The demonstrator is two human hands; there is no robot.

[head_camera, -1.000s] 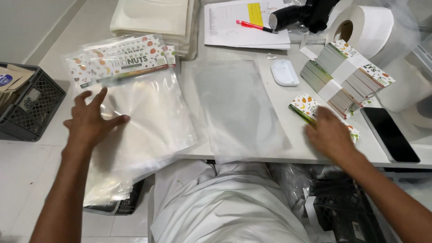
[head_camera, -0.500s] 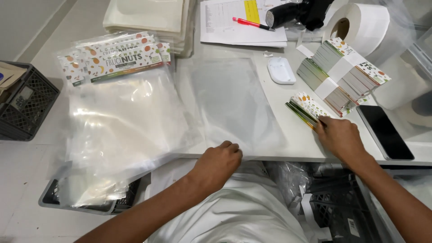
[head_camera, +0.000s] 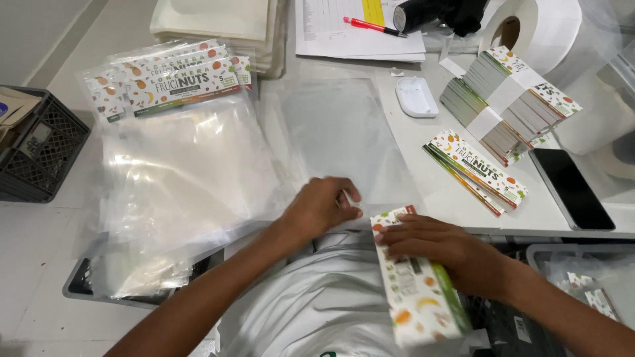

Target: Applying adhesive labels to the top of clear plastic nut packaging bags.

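My left hand [head_camera: 323,206] rests with curled fingers on the near edge of a clear plastic bag [head_camera: 344,135] lying flat in the middle of the white table [head_camera: 436,182]. My right hand [head_camera: 442,246] holds a long printed card label [head_camera: 417,291] with fruit pictures, just below the table edge over my lap. A short stack of the same labels [head_camera: 477,170] lies to the right on the table. To the left lies a pile of clear bags with labels fixed on top [head_camera: 178,152].
Banded bundles of labels [head_camera: 509,99] stand at the right, beside a black phone [head_camera: 570,188] and a big white paper roll [head_camera: 542,30]. A small white device [head_camera: 417,96], papers with a red pen [head_camera: 372,26] and a black crate [head_camera: 36,149] are around.
My left hand moved from the bag pile on the left to the middle bag's near edge. My right hand picked one label off the stack and brought it down toward my lap.
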